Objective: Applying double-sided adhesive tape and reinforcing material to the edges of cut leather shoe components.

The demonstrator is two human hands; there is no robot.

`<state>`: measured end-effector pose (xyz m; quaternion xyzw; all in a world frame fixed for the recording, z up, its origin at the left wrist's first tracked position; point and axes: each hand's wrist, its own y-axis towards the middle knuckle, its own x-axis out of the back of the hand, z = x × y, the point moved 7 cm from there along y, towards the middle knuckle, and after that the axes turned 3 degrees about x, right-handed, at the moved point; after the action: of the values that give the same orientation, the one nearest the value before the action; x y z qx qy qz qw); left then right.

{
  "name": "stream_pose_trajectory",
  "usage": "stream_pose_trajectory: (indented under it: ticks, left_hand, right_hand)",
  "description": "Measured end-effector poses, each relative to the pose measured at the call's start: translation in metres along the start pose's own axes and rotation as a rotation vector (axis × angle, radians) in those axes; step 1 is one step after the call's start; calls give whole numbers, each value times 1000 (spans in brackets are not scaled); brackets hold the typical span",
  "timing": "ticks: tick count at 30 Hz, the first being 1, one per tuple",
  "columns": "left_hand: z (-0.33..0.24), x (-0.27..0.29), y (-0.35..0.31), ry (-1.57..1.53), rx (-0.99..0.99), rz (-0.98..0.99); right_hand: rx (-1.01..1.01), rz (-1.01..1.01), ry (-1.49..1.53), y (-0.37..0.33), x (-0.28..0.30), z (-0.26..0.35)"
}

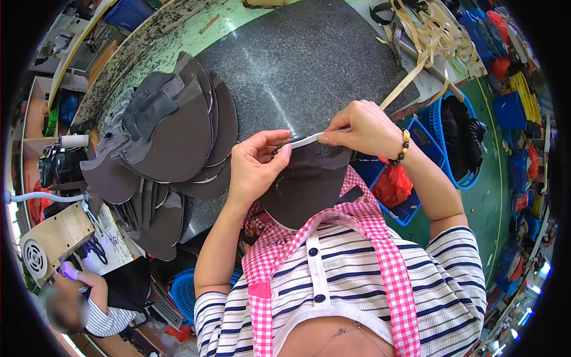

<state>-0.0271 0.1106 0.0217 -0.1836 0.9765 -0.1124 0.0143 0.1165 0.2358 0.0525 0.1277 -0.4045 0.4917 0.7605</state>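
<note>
A dark brown flat piece with a rounded lower edge hangs in front of my chest, over the checked apron. Along its top edge runs a narrow whitish tape. My left hand pinches the left end of that edge between thumb and fingers. At the other end my right hand closes on the tape, thumb below and fingers on top. From behind the right hand a cream strip stretches up to a tangled heap of tape at the table's far right.
Stacked brown pieces lie on the dark tabletop to my left. Right of the table stand a blue basket with black items and a blue crate holding a red bag. Another person works at a machine at lower left.
</note>
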Motion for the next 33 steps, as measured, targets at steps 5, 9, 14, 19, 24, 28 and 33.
stream_pose_trajectory:
  ticks: [5, 9, 14, 19, 24, 28, 33]
  left_hand:
    - [-2, -7, 5, 354, -55, -10]
    - [-1, 0, 0, 205, -42, -102]
    - [-8, -9, -2, 261, -121, -44]
    - [-20, -12, -8, 143, -179, 42]
    - [-36, -16, -30, 589, -886, -236]
    - [-30, -32, -39, 808, -1097, -352]
    - [-6, -3, -14, 535, -607, -441]
  right_hand:
    - [47, -36, -92, -3, 2, 9]
    - [-127, 124, -451, -13, 5, 4]
    - [148, -166, -164, -6, -15, 13]
    - [5, -351, -304, 1, -2, -28]
    - [190, -627, -579, -13, 61, 11]
    - [110, 430, 197, 34, -25, 6]
    - [-8, 80, 699, 62, -24, -34]
